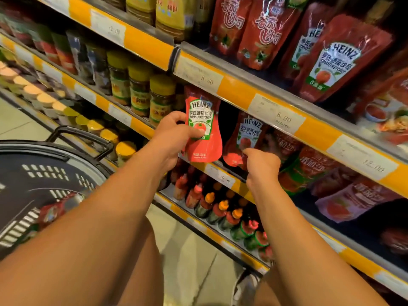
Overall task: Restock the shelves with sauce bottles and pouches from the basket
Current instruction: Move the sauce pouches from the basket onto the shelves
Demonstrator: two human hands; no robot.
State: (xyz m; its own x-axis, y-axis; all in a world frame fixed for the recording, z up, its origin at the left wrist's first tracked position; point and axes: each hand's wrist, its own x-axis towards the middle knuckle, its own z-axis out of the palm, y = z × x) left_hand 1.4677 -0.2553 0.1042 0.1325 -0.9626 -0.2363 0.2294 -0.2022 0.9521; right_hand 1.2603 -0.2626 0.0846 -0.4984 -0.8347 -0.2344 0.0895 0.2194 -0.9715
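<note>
At the middle shelf [225, 171], my left hand [174, 135] pinches a ketchup pouch [202, 131] upright for slotting in; my right hand [260, 164] pinches the shelved pouch [245, 138], steadying it aside.

Held pouch [204, 129] reads "HEINZ TOMATO KETCHUP"; price tag [283, 118] "5.90".

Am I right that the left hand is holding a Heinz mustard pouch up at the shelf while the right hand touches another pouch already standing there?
Not quite: the head view shows the left hand holding a Heinz tomato ketchup pouch, not mustard. The rest stands: the right hand touches another ketchup pouch already on the shelf.
</note>
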